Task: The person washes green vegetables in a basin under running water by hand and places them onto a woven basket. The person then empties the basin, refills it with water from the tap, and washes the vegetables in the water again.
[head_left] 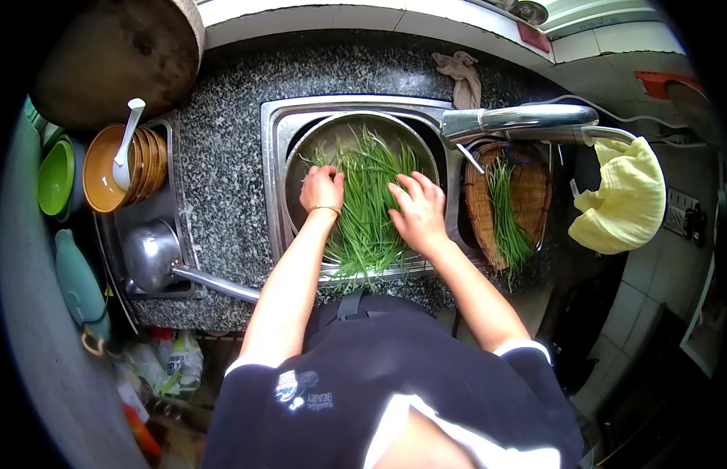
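A large heap of long green chives lies in a round metal basin set in the sink, its lower ends hanging over the front rim. My left hand, a thin bracelet at its wrist, is at the heap's left side with fingers curled in on a few chives; the fingertips are partly hidden. On the other side, my right hand rests against the heap with its fingers apart. A smaller bunch of chives sits in a wicker basket to the right.
Above the basket runs a metal faucet, with a yellow cloth hanging at right. A crumpled rag lies behind the sink. At left are stacked brown bowls with a white spoon, a metal ladle and a green bowl.
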The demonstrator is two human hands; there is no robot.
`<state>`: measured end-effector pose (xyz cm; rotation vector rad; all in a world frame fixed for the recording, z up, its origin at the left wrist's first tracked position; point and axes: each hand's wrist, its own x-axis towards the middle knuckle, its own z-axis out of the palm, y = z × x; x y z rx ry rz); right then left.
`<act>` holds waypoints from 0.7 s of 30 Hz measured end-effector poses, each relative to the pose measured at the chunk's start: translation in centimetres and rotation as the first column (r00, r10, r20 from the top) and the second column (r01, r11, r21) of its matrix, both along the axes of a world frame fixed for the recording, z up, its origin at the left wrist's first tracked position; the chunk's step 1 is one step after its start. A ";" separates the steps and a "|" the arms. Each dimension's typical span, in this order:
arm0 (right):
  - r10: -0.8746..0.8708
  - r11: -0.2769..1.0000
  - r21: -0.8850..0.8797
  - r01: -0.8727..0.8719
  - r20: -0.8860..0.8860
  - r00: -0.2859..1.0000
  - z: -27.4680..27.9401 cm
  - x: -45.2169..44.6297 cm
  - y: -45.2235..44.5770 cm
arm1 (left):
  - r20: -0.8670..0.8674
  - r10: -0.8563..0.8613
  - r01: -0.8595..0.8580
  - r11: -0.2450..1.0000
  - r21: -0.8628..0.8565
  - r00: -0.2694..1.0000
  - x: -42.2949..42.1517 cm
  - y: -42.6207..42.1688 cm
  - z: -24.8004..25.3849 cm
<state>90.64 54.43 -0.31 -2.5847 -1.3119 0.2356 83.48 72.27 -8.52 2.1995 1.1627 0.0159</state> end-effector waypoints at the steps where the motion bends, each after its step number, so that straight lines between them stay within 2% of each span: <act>1: 0.023 0.998 0.060 -0.022 -0.014 1.000 0.1 0.2 1.2 | 0.007 0.002 -0.002 0.999 -0.046 1.000 0.2 0.0 0.2; 2: 0.038 0.993 0.110 -0.042 0.036 0.999 0.3 0.4 2.2 | 0.081 0.007 -0.004 0.999 -0.038 0.997 -0.1 -0.1 0.5; 3: 0.036 0.993 0.111 -0.039 0.034 0.999 0.0 0.6 2.9 | 0.079 0.005 -0.002 0.999 -0.037 0.997 -0.2 -0.2 1.2; 5: 0.087 0.978 0.196 -0.074 -0.058 0.995 -1.0 0.8 4.0 | 0.190 -0.088 0.080 0.995 0.053 0.978 -0.8 -0.7 2.6; 6: 0.111 0.965 0.238 -0.113 0.022 0.994 -1.0 0.9 4.7 | 0.216 -0.156 0.132 0.984 0.122 0.964 -1.1 -1.0 2.8; 7: 0.115 0.964 0.240 -0.117 0.021 0.993 -1.3 1.1 4.9 | 0.213 -0.222 0.182 0.965 0.191 0.952 -1.2 -1.4 3.2; 10: 0.231 0.957 0.139 -0.255 0.169 0.958 -2.4 1.4 5.5 | 0.212 -0.368 0.294 0.903 0.312 0.905 -1.7 -2.7 3.8; 14: 0.279 0.953 0.080 -0.291 0.136 0.951 -1.8 1.6 4.6 | 0.272 -0.362 0.303 0.923 0.237 0.892 -2.2 -3.4 4.0; 15: 0.282 0.953 0.078 -0.293 0.133 0.950 -1.9 1.4 4.3 | 0.286 -0.394 0.352 0.917 0.190 0.873 -2.3 -3.6 4.1; 17: 0.123 0.992 0.020 -0.122 -0.100 0.987 -2.2 1.0 3.8 | 0.305 -0.423 0.397 0.906 0.145 0.854 -2.2 -3.7 4.2; 18: -0.013 1.000 -0.014 0.010 -0.238 0.971 -1.8 0.8 3.8 | 0.330 -0.418 0.404 0.908 0.114 0.846 -2.3 -3.8 4.5; 19: -0.011 1.000 -0.014 0.008 -0.238 0.971 -1.8 0.8 3.7 | 0.354 -0.414 0.412 0.907 0.083 0.839 -2.3 -3.8 4.6; 20: -0.177 0.982 -0.027 0.187 -0.471 0.864 -2.0 0.7 3.3 | 0.349 -0.426 0.418 0.903 0.103 0.835 -2.3 -3.9 4.5; 21: -0.313 0.933 -0.084 0.350 -0.669 0.674 -2.4 0.6 2.9 | 0.348 -0.424 0.416 0.904 0.102 0.836 -2.4 -4.0 4.6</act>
